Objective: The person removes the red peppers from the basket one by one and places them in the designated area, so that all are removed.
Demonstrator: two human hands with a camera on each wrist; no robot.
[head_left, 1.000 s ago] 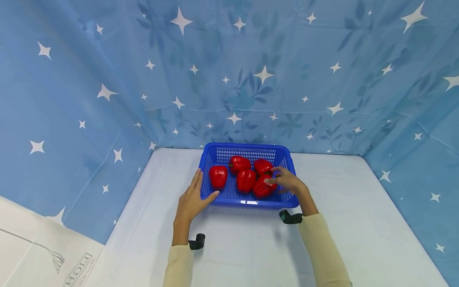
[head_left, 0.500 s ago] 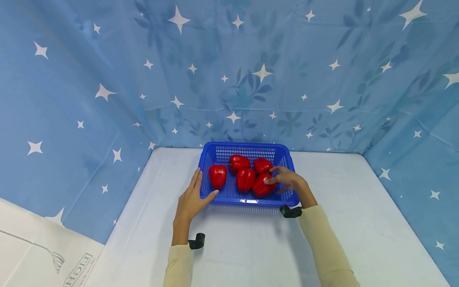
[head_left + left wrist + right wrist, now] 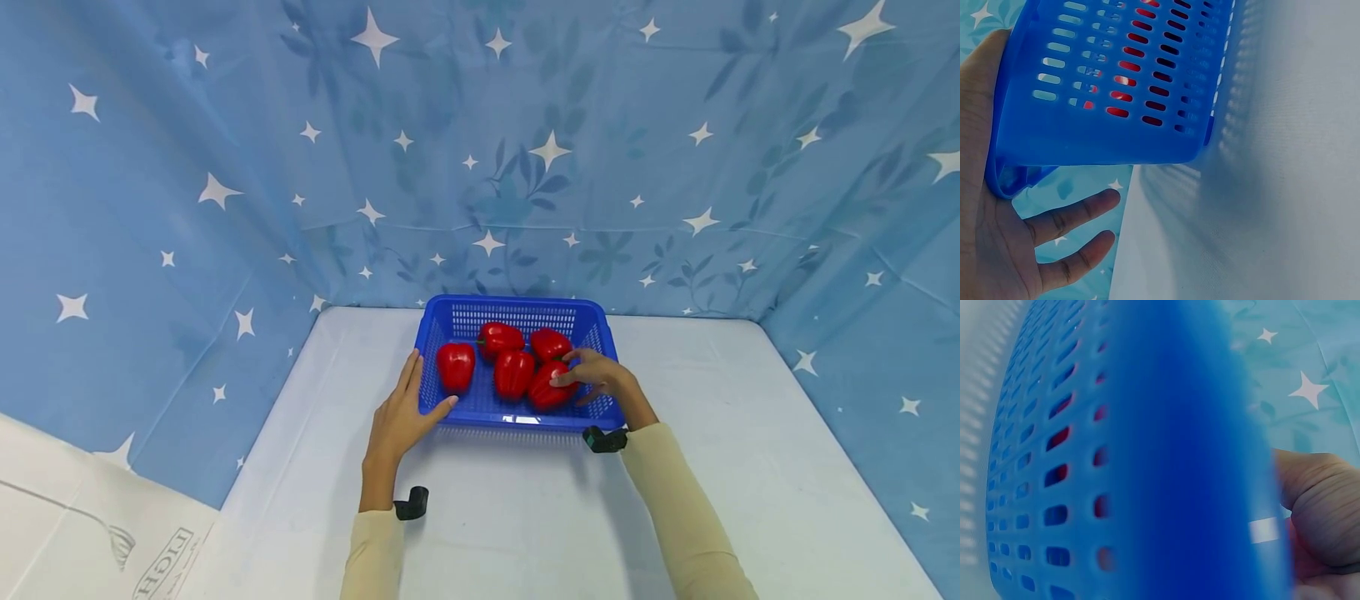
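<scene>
A blue perforated plastic basket (image 3: pixel 517 419) stands on the table and holds several glossy red bell peppers. My left hand (image 3: pixel 397 421) rests over its left front corner, fingers along the left rim and thumb stretched over the front rim. Two straight fingers (image 3: pixel 1075 219) stick out beyond the basket in the left wrist view. Inside the right end, my right hand (image 3: pixel 600 375) has its fingers curled about the front right bell pepper (image 3: pixel 546 392). The basket wall (image 3: pixel 1172 456) hides most of this grip in the right wrist view. A separate bell pepper (image 3: pixel 455 367) lies at the left end.
More bell peppers, one at the back (image 3: pixel 499 340), one in the middle (image 3: pixel 514 375) and one at back right (image 3: pixel 550 342), lie close to the held one. A white table (image 3: pixel 510 517) is bounded by a blue star-patterned curtain (image 3: pixel 450 192) behind and at both sides.
The right forearm has shifted very slightly inward and forward. Its hand stays at the same pepper; the left hand, basket and peppers hold their places, with only a slight shift of the head view.
</scene>
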